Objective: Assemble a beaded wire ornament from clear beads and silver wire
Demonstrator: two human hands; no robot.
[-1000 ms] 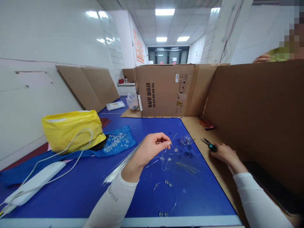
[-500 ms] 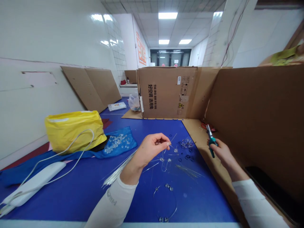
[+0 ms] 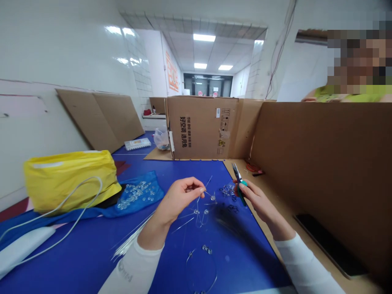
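My left hand pinches a thin wire between thumb and fingertips above the blue tabletop. A transparent bead sits on the wire, just right of the fingers. My right hand is wrapped around the green handles of small pliers, whose jaws point up and away. The pliers are apart from the wire, to its right. Below the left hand lies a bent wire with two beads. Nearer the front is a wire ring carrying several beads.
Black rings and a small heap lie near the right hand. Beads rest on blue cloth beside a yellow bag. A wire bundle lies left. Cardboard walls stand right and behind; a phone lies right. A person sits beyond.
My right hand has lifted the pliers from the cardboard at the right, turned their jaws upward and brought them left toward my left hand. The left hand keeps its pinch; the view has shifted.
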